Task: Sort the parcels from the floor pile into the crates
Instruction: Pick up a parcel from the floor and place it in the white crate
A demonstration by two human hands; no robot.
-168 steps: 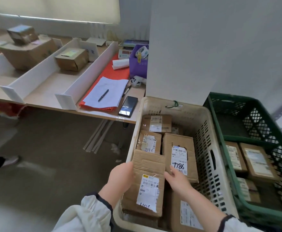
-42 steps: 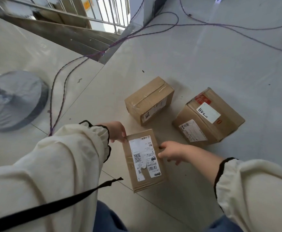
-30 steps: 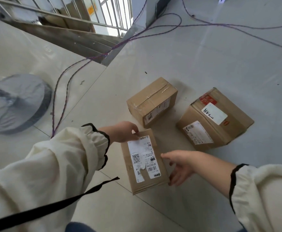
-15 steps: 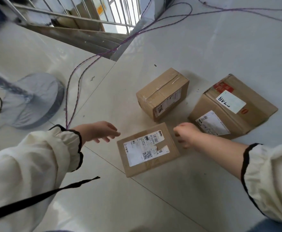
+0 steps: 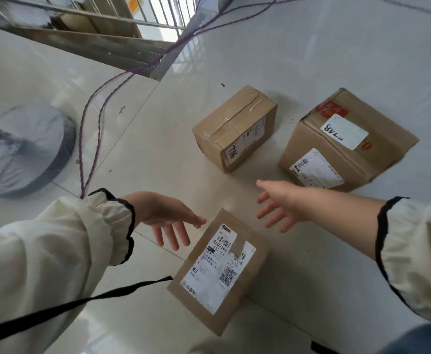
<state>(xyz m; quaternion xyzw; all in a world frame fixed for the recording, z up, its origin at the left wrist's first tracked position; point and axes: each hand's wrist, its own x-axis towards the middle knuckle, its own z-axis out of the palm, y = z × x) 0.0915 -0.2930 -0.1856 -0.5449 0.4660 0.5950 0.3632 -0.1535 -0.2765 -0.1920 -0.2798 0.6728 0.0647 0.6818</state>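
Note:
Three cardboard parcels lie on the pale tiled floor. A flat parcel (image 5: 219, 270) with a torn white shipping label lies nearest me, label up. My left hand (image 5: 167, 217) hovers open just left of its far corner, fingers spread. My right hand (image 5: 278, 203) is open above the floor just beyond the parcel's far right side, holding nothing. Further off sits a taped box (image 5: 234, 127) with a handwritten number on its side label. To its right lies a larger box (image 5: 347, 141) with a red sticker and a white tag.
A round grey base (image 5: 22, 149) rests on the floor at the left. Purple cables (image 5: 94, 129) run from it past the parcels toward a metal railing (image 5: 86, 19) and stair edge at the top left. Open floor stretches to the right and behind the boxes.
Both hands let go of the flat parcel, which now lies turned on the floor. Both hands are now spread open above it. The view has shifted closer.

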